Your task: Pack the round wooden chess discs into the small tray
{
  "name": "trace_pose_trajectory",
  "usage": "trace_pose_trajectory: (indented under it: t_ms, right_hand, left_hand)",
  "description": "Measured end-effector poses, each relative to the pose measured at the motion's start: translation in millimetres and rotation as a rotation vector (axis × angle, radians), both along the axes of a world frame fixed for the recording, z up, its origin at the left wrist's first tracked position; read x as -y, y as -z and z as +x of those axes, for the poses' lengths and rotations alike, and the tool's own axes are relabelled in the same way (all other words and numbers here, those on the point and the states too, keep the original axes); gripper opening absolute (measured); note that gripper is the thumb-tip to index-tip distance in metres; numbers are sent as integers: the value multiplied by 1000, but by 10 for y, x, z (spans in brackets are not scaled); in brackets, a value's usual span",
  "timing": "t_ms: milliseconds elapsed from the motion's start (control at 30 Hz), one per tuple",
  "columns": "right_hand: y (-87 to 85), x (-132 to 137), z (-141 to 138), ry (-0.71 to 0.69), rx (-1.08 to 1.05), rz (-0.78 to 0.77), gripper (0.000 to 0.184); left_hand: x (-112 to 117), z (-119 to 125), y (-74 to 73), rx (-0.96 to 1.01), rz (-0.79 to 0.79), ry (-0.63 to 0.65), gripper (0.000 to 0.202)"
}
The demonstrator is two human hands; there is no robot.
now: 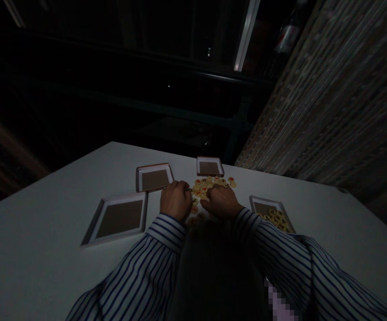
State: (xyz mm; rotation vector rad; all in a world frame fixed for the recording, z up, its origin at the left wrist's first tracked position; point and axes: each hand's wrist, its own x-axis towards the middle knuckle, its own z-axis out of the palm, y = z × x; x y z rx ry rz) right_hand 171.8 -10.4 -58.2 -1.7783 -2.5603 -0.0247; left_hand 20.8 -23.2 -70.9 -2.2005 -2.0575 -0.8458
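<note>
A loose pile of round wooden xiangqi pieces (pixel 204 190), marked in red and black, lies on the white table between and beyond my hands. My left hand (pixel 176 200) is at the pile's left edge, fingers curled down; a piece shows beside its fingertips. Over the pile's right side, my right hand (pixel 222 201) has its fingers bent and its thumb toward the pieces. What either hand grips is hidden by the fingers. A few pieces (pixel 193 209) lie scattered nearer me. More pieces (pixel 276 219) are heaped in the open box (pixel 289 214) on the right, partly behind my right sleeve.
Three more shallow boxes or lids with brown bottoms stand on the white table (pixel 46 214): a large one (pixel 104 209) at the left, one (pixel 140 180) beyond it, and a small one (pixel 222 169) behind the pile. A string curtain (pixel 314 102) hangs at the right. The light is dim.
</note>
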Motion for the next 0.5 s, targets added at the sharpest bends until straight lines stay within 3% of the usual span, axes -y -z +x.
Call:
trace_pose_trajectory:
  t_ms: [133, 233, 400, 500]
  right_hand:
    - [-5, 12, 49, -16, -64, 10, 37]
    - [0, -7, 116, -25, -237, -8, 34]
    - [-20, -71, 215, -8, -761, -374, 30]
    - [-63, -68, 258, 52, -987, -518, 30]
  left_hand:
    - [-6, 1, -4, 68, 19, 32, 26]
    - [-15, 2, 1, 139, 51, 91, 27]
    - [-19, 14, -9, 264, 88, 253, 27]
    - [1, 37, -19, 309, 125, 363, 27]
